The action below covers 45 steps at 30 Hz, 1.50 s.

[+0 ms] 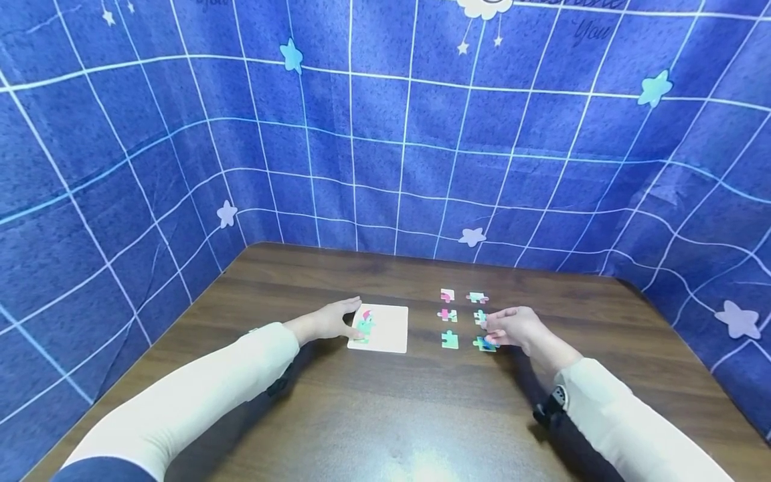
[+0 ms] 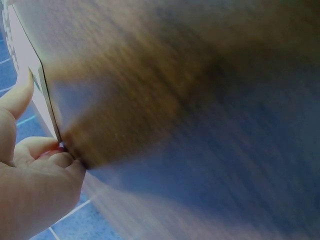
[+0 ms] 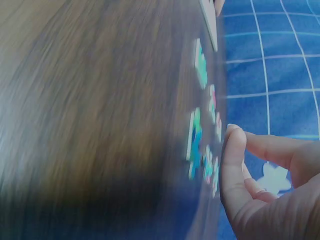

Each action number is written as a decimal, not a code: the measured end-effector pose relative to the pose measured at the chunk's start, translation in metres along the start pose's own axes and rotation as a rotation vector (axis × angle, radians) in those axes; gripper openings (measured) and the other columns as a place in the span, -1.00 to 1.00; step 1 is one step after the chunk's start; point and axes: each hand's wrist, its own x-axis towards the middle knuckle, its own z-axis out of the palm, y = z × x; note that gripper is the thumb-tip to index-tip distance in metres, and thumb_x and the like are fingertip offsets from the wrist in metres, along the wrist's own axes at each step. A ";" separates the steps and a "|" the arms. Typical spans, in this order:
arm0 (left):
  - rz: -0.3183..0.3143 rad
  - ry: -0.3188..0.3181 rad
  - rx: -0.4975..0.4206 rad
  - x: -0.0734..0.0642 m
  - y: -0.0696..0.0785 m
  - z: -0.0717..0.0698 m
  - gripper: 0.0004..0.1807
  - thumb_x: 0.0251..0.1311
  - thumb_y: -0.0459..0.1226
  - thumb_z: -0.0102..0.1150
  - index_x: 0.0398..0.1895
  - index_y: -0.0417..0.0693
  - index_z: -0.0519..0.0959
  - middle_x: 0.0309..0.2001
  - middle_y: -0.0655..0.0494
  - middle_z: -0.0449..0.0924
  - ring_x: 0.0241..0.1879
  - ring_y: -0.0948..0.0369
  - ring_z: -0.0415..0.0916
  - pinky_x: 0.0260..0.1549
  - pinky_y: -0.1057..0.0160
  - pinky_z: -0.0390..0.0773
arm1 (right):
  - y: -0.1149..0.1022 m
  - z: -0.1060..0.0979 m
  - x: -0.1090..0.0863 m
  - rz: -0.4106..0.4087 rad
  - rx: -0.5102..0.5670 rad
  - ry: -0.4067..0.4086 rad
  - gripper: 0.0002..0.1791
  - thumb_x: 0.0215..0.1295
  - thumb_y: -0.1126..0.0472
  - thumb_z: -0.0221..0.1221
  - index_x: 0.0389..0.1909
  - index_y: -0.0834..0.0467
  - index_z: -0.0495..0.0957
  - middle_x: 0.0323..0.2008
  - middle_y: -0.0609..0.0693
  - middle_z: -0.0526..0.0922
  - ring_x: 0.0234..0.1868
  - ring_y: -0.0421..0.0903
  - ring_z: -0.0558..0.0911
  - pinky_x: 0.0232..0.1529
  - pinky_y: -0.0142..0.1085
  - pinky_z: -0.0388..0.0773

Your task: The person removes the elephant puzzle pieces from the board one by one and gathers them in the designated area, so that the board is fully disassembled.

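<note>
My left hand (image 1: 325, 321) holds the left edge of a pale square puzzle board (image 1: 390, 329), which lies flat on the table. In the left wrist view the thumb (image 2: 19, 97) lies on the board's face and the other fingers bend at its edge. A picture with a red hat and a green figure (image 1: 365, 325) fills the board's left side. My right hand (image 1: 515, 328) hovers over the right column of loose jigsaw pieces, thumb and forefinger tips close together with no piece seen between them. Just below its fingers lies a blue-green piece (image 1: 485, 344); another piece (image 1: 479, 317) is partly hidden.
Other loose pieces lie in two columns right of the board: a green one (image 1: 450, 339), pink ones (image 1: 448, 314) (image 1: 447, 295) and a pale one (image 1: 477, 297). A blue curtain (image 1: 385, 147) with a white grid surrounds the brown wooden table (image 1: 361, 408).
</note>
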 end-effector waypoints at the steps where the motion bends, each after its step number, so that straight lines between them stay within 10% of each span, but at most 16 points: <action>1: 0.005 0.004 0.002 0.000 0.000 0.000 -0.05 0.16 -0.10 0.33 0.47 -0.34 0.06 0.53 -0.16 -0.06 0.51 -0.11 -0.13 0.47 -0.08 -0.05 | -0.001 0.003 0.001 -0.001 0.001 -0.004 -0.58 0.27 0.52 0.07 0.10 0.67 0.28 -0.42 0.05 0.71 -0.55 -0.22 0.66 -0.34 -0.41 0.69; 32: -0.010 0.152 0.091 0.003 0.000 0.008 -0.25 0.25 -0.15 0.24 0.38 -0.40 0.22 0.46 -0.20 0.14 0.46 -0.15 0.05 0.44 -0.06 0.09 | -0.030 0.103 0.037 0.003 -0.039 -0.082 -0.64 0.32 0.41 0.09 0.06 0.56 0.43 -0.50 0.10 0.56 -0.55 -0.16 0.66 -0.31 -0.34 0.70; 45: 0.021 0.148 0.168 0.004 0.001 0.008 -0.26 0.28 -0.14 0.20 0.38 -0.41 0.21 0.46 -0.24 0.14 0.44 -0.15 0.09 0.42 -0.05 0.13 | -0.045 0.149 0.058 -0.003 -0.102 -0.060 -0.76 0.23 0.43 0.16 -0.13 0.50 0.58 -0.22 0.38 0.69 -0.47 -0.12 0.69 -0.08 -0.18 0.68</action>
